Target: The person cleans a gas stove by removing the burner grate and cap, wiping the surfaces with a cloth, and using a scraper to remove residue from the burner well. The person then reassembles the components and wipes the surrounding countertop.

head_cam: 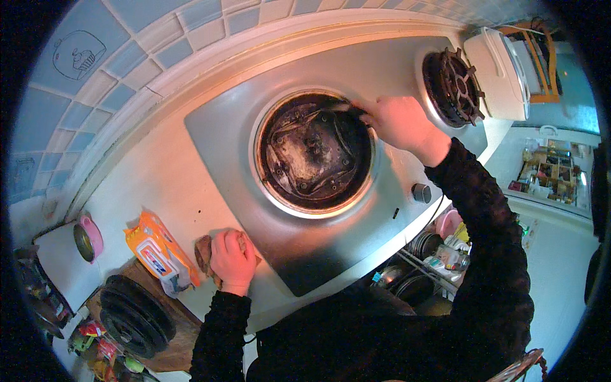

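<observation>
A stainless-steel gas hob [219, 138] lies before me, its open round burner well [310, 157] coated with dark, greasy grime. My right hand [405, 124] is at the well's upper right rim, fingers pinched on a thin, blurred tool [341, 108] that reaches inside; its exact kind is unclear. On the white countertop left of the hob, my left hand [234, 260] rests on a crumpled brown-stained cloth or wipe [204, 253], fingers closed over it. An orange pack of wet wipes [160, 253] lies just to the left of that hand.
A second burner with a cast-iron pan support [456, 88] stands at the right, beside a white appliance [494, 71]. A control knob [421, 193] sits near the front edge. At the left are dark round parts [136, 317] on a wooden board [179, 341] and a pink-rimmed round container [88, 238].
</observation>
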`<state>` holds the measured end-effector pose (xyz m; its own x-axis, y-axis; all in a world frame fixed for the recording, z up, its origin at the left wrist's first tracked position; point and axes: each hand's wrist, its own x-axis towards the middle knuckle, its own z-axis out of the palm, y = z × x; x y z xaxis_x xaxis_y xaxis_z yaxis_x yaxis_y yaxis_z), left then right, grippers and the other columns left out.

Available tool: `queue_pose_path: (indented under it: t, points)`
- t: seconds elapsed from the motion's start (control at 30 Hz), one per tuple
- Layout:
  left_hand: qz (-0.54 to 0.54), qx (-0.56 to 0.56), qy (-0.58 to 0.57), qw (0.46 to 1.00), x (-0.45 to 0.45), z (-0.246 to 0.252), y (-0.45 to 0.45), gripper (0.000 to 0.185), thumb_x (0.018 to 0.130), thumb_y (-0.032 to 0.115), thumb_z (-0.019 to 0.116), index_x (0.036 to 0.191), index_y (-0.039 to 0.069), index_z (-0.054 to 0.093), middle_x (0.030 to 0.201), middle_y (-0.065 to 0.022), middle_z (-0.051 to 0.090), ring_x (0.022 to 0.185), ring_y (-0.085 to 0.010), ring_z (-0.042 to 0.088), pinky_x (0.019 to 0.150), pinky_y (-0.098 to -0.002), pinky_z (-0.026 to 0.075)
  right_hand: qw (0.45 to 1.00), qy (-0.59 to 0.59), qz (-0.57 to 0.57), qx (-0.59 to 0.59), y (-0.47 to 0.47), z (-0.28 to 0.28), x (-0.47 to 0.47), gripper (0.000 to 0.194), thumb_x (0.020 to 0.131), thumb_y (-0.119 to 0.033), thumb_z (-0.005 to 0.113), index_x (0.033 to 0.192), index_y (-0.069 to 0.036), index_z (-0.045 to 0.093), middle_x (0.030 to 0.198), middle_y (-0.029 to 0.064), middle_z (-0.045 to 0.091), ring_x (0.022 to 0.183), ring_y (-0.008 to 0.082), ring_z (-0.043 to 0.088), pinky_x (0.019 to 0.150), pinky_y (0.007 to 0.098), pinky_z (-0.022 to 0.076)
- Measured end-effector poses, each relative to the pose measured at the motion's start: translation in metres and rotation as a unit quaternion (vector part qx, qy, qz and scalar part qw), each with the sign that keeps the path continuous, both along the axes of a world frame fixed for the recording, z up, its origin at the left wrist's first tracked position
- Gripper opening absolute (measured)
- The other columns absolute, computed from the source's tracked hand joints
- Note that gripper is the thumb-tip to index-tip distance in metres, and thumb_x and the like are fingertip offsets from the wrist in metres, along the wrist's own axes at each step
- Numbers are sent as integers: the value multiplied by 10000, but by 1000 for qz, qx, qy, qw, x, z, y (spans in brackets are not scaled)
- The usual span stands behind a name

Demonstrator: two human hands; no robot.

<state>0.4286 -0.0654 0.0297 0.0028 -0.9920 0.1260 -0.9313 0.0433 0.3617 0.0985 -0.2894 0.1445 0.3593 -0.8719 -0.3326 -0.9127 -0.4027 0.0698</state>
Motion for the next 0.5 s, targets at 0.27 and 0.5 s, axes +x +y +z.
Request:
queue_pose_path:
  t: [0.27, 0.5]
  points:
    - [-14, -23, -8, 1000, 2, -4, 1, 152, 817, 151, 638, 918, 83, 547, 929, -100, 548, 831, -309, 560, 669, -395, 484, 997, -30, -46, 54, 15, -16, -18, 362, 877, -270, 556, 1231, -194, 580, 794, 175, 641, 744, 359, 624, 660, 451, 498]
    - [-11, -16, -1, 1000, 2, -1, 0, 146, 815, 156, 641, 905, 87, 549, 934, -91, 548, 823, -301, 559, 662, -387, 482, 984, -1, -125, 125, 51, 19, -14, 345, 906, -278, 525, 1232, -177, 569, 842, 196, 652, 775, 389, 622, 690, 468, 494]
